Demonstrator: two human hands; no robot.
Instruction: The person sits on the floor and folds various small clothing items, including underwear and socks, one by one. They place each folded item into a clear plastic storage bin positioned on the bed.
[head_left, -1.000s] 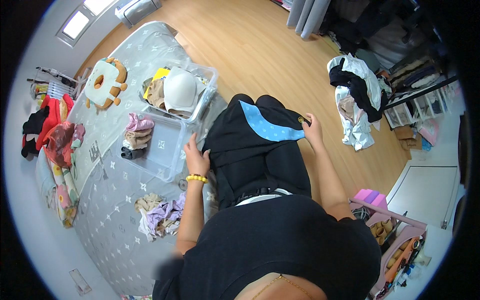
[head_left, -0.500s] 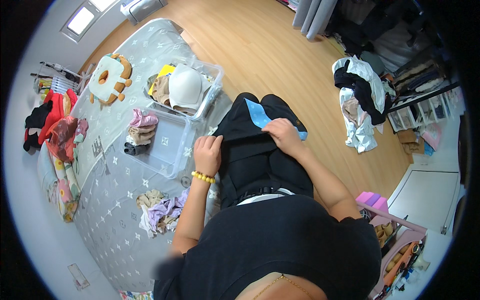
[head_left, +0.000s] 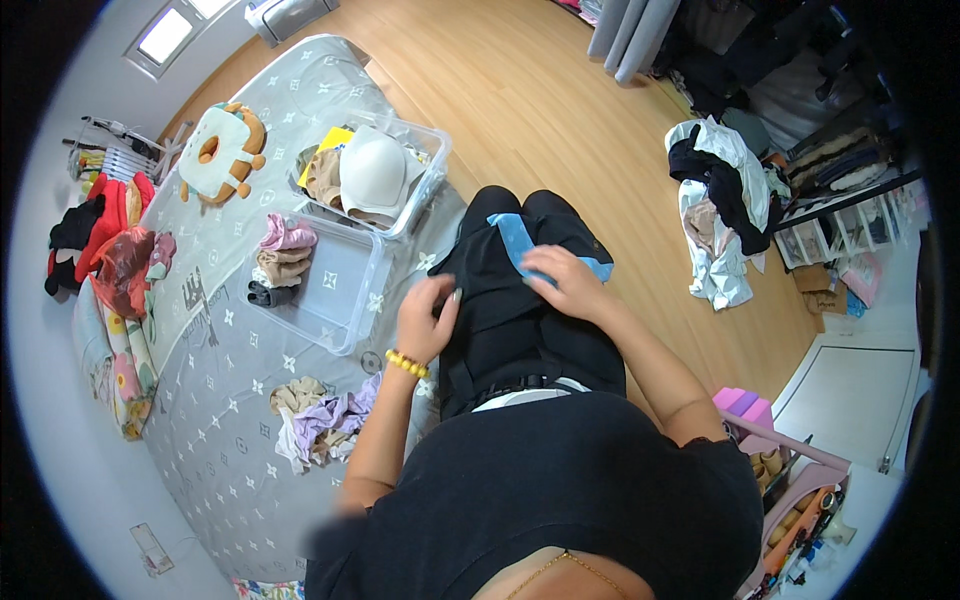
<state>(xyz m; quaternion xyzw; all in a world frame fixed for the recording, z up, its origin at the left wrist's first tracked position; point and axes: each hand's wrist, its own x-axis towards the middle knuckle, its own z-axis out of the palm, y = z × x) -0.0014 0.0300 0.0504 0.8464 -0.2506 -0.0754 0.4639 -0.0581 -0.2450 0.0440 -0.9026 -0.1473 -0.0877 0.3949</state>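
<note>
Grey patterned bed (head_left: 230, 400) adjoins the lap. Right hand (head_left: 560, 285) pinches a blue strip (head_left: 520, 245) on the black garment (head_left: 500, 310); left hand (head_left: 428, 322) lies spread on it. Loose grip risks the strip slipping off.

The right hand (head_left: 565, 285) covers the middle of the blue cloth (head_left: 520, 245), the left hand (head_left: 428, 320) hides its fingertips against the black garment (head_left: 500, 320), and the clutter on the shelves (head_left: 850, 240) is too small to tell.
</note>
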